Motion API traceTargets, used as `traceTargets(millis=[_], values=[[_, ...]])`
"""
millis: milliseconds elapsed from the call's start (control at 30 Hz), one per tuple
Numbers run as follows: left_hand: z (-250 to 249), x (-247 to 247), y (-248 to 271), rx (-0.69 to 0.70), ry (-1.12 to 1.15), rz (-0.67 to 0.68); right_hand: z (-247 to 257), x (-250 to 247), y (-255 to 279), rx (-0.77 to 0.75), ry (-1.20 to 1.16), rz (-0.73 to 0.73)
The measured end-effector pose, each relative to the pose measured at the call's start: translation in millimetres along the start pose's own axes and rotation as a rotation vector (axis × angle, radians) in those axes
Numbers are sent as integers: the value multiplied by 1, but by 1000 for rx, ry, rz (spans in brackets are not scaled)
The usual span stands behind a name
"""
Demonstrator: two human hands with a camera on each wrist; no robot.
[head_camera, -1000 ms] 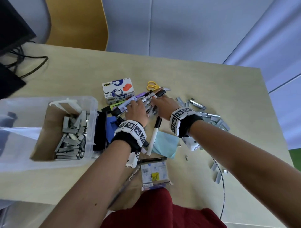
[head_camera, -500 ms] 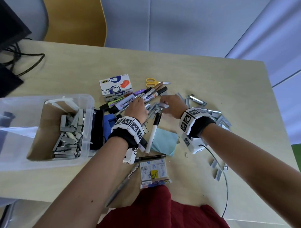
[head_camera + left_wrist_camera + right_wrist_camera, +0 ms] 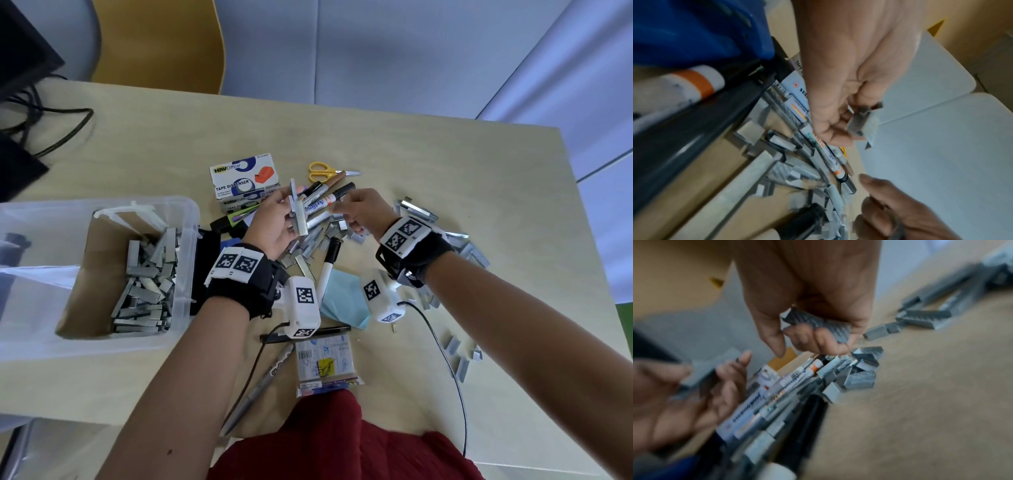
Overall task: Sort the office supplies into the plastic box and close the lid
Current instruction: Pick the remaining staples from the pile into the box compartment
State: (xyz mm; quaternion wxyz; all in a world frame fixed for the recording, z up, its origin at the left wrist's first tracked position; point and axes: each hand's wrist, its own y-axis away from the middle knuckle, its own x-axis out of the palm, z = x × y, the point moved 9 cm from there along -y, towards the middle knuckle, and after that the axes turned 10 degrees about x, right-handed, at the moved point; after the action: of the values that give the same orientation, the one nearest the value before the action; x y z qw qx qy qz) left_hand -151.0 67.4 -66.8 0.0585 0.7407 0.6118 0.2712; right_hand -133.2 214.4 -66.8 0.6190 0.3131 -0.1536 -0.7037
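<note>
Both forearms reach in over a pale wooden table (image 3: 445,164), the hands raised just above a heap of markers (image 3: 325,202) and loose staple strips (image 3: 308,246). The left hand (image 3: 274,222) is turned palm-up, its fingers curled round a few staple strips (image 3: 298,212) that stand upright in the grip. The right hand (image 3: 363,212) hovers close beside it, palm down, fingers bent.

At the table's left edge sits the clear plastic box (image 3: 185,219), open on top; a cardboard-lined section inside holds a pile of staple strips (image 3: 147,284). Its lid cannot be made out.

Only the right wrist camera shows that the right hand's curled fingers (image 3: 818,339) clutch a staple strip (image 3: 818,322) against the palm. The left wrist view, blurred, shows the left thumb and fingers (image 3: 838,134) pinching their strips together over the markers.

Farther out lie a tape dispenser carton (image 3: 243,174) and yellow-handled scissors (image 3: 325,172).
</note>
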Motion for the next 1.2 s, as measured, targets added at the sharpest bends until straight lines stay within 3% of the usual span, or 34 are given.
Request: traceTargets(millis=[67, 200, 367, 567, 667, 733, 833, 933, 1033, 1200], values=[[1, 0, 2, -20, 162, -2, 11, 2, -1, -103, 326, -104], [6, -2, 4, -65, 265, -7, 16, 24, 4, -200, 876, -47], [2, -15, 2, 43, 70, -55, 12, 32, 3, -201, 1103, -49], [5, -22, 3, 23, 54, -107, 2, 29, 0, -185, 1013, -54], [3, -19, 2, 17, -26, -79, -14, 16, -8, -86, 738, -48], [0, -15, -1, 29, -222, -57, -22, 4, -6, -3, 378, -24], [-9, -5, -7, 117, -735, 15, -36, -1, 5, 169, -242, 98], [-14, 13, -10, 219, -1149, 84, -35, -2, 10, 163, -533, 199], [-16, 27, -14, 298, -1410, 106, -37, -19, 10, 166, -440, 79], [-8, 47, -16, 374, -1724, 215, -19, -40, 18, -25, 415, -233]])
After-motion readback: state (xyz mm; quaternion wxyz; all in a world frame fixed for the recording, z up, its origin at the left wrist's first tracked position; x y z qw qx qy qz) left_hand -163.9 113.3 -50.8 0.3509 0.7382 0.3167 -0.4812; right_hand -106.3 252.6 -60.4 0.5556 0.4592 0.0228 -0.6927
